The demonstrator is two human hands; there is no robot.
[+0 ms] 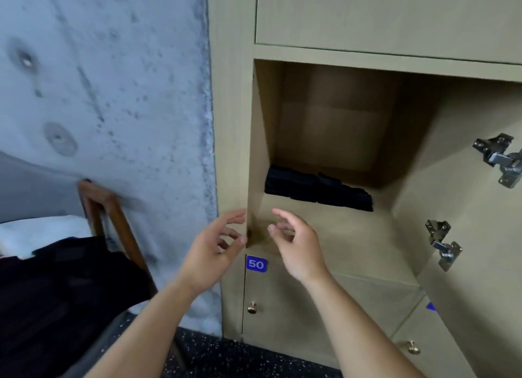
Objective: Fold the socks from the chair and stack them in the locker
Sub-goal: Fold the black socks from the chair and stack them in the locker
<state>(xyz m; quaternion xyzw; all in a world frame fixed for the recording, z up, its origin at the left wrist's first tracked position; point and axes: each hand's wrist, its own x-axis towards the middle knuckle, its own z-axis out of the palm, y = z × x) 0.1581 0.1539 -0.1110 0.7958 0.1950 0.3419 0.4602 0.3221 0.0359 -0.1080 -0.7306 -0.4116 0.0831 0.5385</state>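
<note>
Folded black socks [317,189] lie in a row at the back of the open locker [333,230], against its rear wall. My left hand [214,247] hovers at the locker's lower left corner with loosely curled fingers, holding nothing. My right hand [296,243] hangs just in front of the locker floor, fingers relaxed and empty. A wooden chair [113,222] stands at the left, with a dark pile of fabric [65,287] on its seat.
The locker door [480,208] swings open to the right, showing two metal hinges [443,245]. Below sits a shut locker labelled 50 [256,264] with a brass knob [252,308]. A rough concrete wall [113,95] fills the left. The floor is dark and speckled.
</note>
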